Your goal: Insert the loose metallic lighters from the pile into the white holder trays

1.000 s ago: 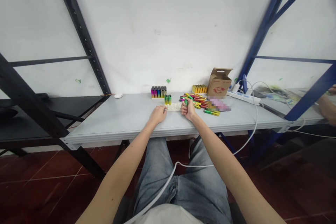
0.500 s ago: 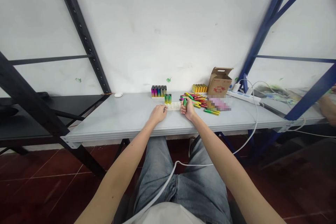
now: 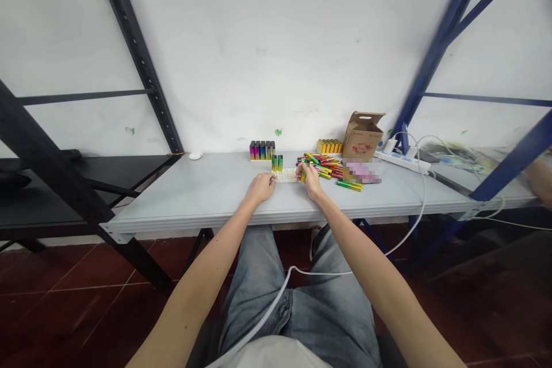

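A white tray (image 3: pixel 290 175) with rows of holes lies on the table in front of me. My left hand (image 3: pixel 261 187) is closed at its left end, fingers pinched on the tray's edge. Two green-and-gold metallic cylinders (image 3: pixel 277 163) stand upright at the tray's left end. Over the right end, my right hand (image 3: pixel 309 179) is closed round another metallic cylinder (image 3: pixel 303 175); its fingers hide most of it. Beside that hand lies a loose pile of red, green and yellow cylinders (image 3: pixel 330 167).
Behind stand a filled block of purple, blue and gold black-topped cylinders (image 3: pixel 262 150) and a block of yellow ones (image 3: pixel 329 146). A cardboard box (image 3: pixel 363 137), a pink packet (image 3: pixel 364 172) and a power strip (image 3: pixel 401 159) occupy the right. A white cable (image 3: pixel 319 272) crosses my lap.
My right hand has turned and tipped down toward the tray, and its cylinder, upright and green before, is now largely covered by the fingers. The left hand stays at the tray's end.
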The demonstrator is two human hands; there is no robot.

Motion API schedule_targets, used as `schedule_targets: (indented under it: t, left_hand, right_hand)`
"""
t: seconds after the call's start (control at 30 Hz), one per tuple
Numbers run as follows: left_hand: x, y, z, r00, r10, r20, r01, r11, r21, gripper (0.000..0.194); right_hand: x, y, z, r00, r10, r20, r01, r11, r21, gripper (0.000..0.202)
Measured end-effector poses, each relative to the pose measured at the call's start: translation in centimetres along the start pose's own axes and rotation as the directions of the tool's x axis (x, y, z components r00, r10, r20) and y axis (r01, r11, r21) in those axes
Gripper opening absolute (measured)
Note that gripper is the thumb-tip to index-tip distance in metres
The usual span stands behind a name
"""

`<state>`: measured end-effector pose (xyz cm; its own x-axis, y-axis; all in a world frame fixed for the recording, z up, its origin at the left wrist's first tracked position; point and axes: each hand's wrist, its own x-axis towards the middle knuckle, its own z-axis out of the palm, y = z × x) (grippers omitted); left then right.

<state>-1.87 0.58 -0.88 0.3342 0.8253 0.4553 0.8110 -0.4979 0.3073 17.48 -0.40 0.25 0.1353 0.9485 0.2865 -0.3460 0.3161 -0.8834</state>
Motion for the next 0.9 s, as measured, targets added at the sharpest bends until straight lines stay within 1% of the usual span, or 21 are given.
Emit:
schedule_targets:
  t: [0.1, 0.17, 0.2, 0.3, 0.37, 0.4, 0.5, 0.57, 0.63, 0.77, 0.9]
  left_hand:
    - [0.0, 0.0, 0.0, 1.000, 0.002, -0.004, -0.002, 1.000, -0.006, 0.023]
    - [0.0, 0.0, -0.1, 1.000, 0.002, 0.007, -0.002, 1.000, -0.009, 0.023]
    - [-0.1, 0.1, -0.2, 1.000, -0.001, 0.015, 0.001, 1.000, -0.010, 0.023]
    - [-0.1, 0.2, -0.3, 1.000, -0.009, 0.029, 0.009, 1.000, -0.009, 0.024]
    - [0.0, 0.2, -0.3, 1.000, -0.007, 0.026, 0.008, 1.000, -0.004, 0.024]
    - [0.0, 0.1, -0.2, 1.000, -0.005, 0.024, 0.005, 1.000, -0.001, 0.023]
    - [0.0, 0.0, -0.1, 1.000, 0.002, 0.018, -0.002, 1.000, 0.004, 0.023]
    - [-0.1, 0.0, 0.0, 1.000, 0.008, 0.015, -0.008, 1.000, 0.006, 0.022]
    - [-0.1, 0.1, -0.1, 1.000, 0.008, 0.013, -0.008, 1.000, 0.008, 0.022]
    - [-0.2, 0.2, -0.2, 1.000, -0.001, 0.013, 0.001, 1.000, 0.010, 0.022]
    - [-0.2, 0.2, -0.2, 1.000, 0.004, 0.012, -0.004, 1.000, 0.010, 0.022]
  right_hand:
    - [0.1, -0.6, 0.0, 0.986, -0.167, -0.017, 0.161, 0.971, -0.177, 0.018]
    - [0.4, -1.1, 0.1, 0.973, -0.230, 0.016, 0.225, 0.936, -0.270, 0.014]
    - [0.6, -1.3, 0.2, 0.970, -0.240, 0.038, 0.240, 0.922, -0.305, 0.013]
    - [1.6, -1.5, 0.6, 0.967, -0.232, 0.107, 0.256, 0.877, -0.408, 0.011]
    - [2.5, -1.3, 1.0, 0.968, -0.226, 0.108, 0.250, 0.851, -0.462, 0.012]
    - [3.0, -1.1, 1.2, 0.972, -0.215, 0.094, 0.233, 0.851, -0.471, 0.014]
    - [4.2, -0.2, 2.0, 0.987, -0.162, -0.005, 0.143, 0.889, -0.435, 0.022]
    - [4.8, 0.4, 2.4, 0.988, -0.146, -0.040, 0.115, 0.895, -0.431, 0.022]
    - [5.1, 0.9, 2.6, 0.985, -0.168, -0.043, 0.127, 0.869, -0.478, 0.020]
    - [5.3, 1.7, 2.4, 0.967, -0.254, -0.031, 0.188, 0.786, -0.588, 0.014]
    - [5.3, 2.0, 1.9, 0.963, -0.270, -0.017, 0.191, 0.725, -0.662, 0.009]
